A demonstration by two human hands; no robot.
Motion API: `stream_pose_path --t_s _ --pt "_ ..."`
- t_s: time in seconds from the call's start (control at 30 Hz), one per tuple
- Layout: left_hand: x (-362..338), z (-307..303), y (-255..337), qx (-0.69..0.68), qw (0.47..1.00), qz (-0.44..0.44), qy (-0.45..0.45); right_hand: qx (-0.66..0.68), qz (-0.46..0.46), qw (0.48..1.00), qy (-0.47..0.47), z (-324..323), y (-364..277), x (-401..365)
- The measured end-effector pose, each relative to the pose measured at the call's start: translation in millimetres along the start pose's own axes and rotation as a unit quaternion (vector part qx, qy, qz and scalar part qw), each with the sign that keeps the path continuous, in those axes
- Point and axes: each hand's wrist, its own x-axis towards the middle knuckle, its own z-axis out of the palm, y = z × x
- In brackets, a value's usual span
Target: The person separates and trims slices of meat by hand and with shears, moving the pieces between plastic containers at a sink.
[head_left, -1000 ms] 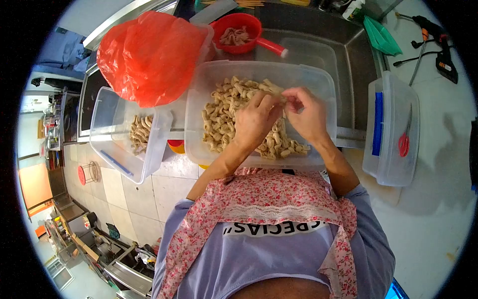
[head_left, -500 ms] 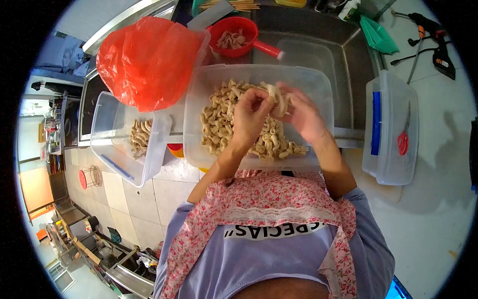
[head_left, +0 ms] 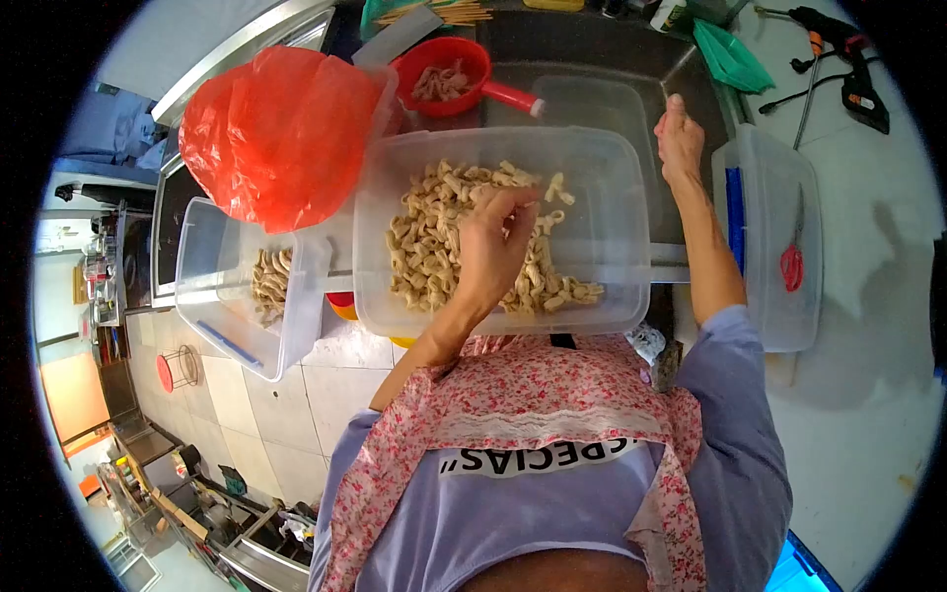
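Note:
A clear plastic tub [head_left: 612, 197] holds a heap of pale beige, knotted, rope-like food pieces [head_left: 429, 222]. Over the heap, my left hand [head_left: 488, 242] has its thumb and fingers drawn together in a pinch; I cannot make out what is between them. Just right of its fingertips lies a small twisted piece [head_left: 558, 187], apart from the heap. My right hand [head_left: 681, 140] is raised beyond the tub's right side, fingers curled closed. Whatever it may hold is hidden.
At left, a smaller clear bin [head_left: 222, 286] contains long pale strips [head_left: 270, 281]. Behind it bulges a red plastic bag [head_left: 276, 138]. A red dipper [head_left: 464, 54] with pale scraps stands behind the tub. Red scissors [head_left: 792, 266] lie on a clear box [head_left: 779, 326] at right.
My right hand has pulled away from my left, out to the right past the tub's rim, and closed. The pale strip both hands held up is no longer between them.

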Motion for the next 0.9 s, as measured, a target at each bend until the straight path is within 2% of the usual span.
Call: stream_pose_path --t_s 0.1,0.2,0.3,0.4,0.43,0.47,0.5,0.53,0.57,0.63,0.73,0.83,0.9 --pt "-2 2 -4 -0.003 1.000 0.000 -0.019 -0.160 -0.066 0.985 0.011 -2 32 20" --pt "-3 2 -6 0.005 0.999 -0.020 -0.029 -0.223 -0.100 0.969 0.023 0 63 34" --pt "-5 3 -9 0.022 0.999 -0.021 -0.037 -0.263 -0.051 0.963 0.029 4 70 25" --pt "-7 2 -13 -0.018 0.997 -0.057 -0.059 -0.091 0.110 0.989 -0.034 3 64 22" --pt "-5 2 -16 -0.040 0.994 -0.076 -0.067 0.045 0.090 0.988 -0.120 2 49 17" --pt "-3 1 -19 -0.059 0.991 -0.093 -0.078 0.178 0.070 0.960 -0.204 -4 33 12" --pt "1 0 -22 -0.079 0.987 -0.110 -0.090 0.307 0.050 0.908 -0.282 -10 9 0" --pt "5 0 -25 -0.099 0.982 -0.127 -0.103 0.287 0.039 0.896 -0.336 -13 -25 -22" --pt "10 2 -23 -0.191 0.958 -0.182 -0.117 0.265 0.029 0.882 -0.388 -12 -55 -46" --pt "20 8 -11 -0.365 0.876 -0.284 -0.135 0.285 0.045 0.805 -0.519 2 -77 -81" --pt "25 19 -5 -0.601 0.721 -0.314 -0.145 0.098 -0.086 0.839 -0.529 21 -85 -124" --pt "17 25 -36 -0.623 0.698 -0.311 -0.165 0.087 -0.116 0.855 -0.497 17 -84 -123" --pt "13 25 -46 -0.584 0.733 -0.315 -0.147 0.097 -0.084 0.881 -0.455 12 -85 -122"
